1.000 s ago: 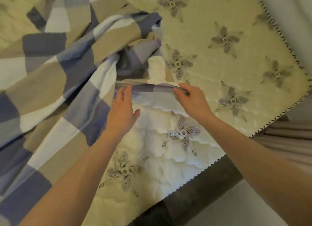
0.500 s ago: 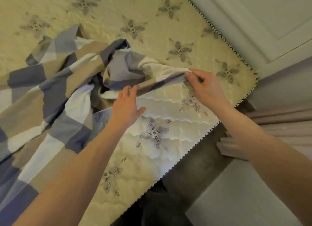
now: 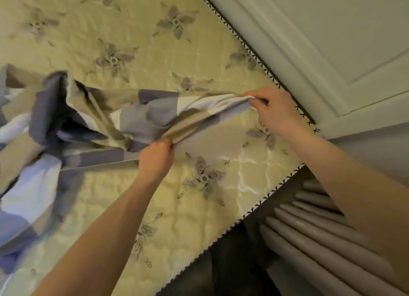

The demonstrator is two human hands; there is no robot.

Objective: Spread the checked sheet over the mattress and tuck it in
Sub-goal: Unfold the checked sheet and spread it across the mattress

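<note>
Mattress [image 3: 177, 218]: pale yellow, quilted, grey flower motifs [image 3: 203, 178] scattered across the top. Dark-and-white stitched trim [image 3: 261, 209] runs along the near-right edge and the far-right edge; the two meet at a rounded corner on the right. Most of the top is bare.

On it: sheet [image 3: 141, 114], checked grey-blue, tan and white. Bunched and crumpled over the left side, blurred there. One band stretches right toward the corner, apparently raised off the surface, with shadow beneath.
</note>
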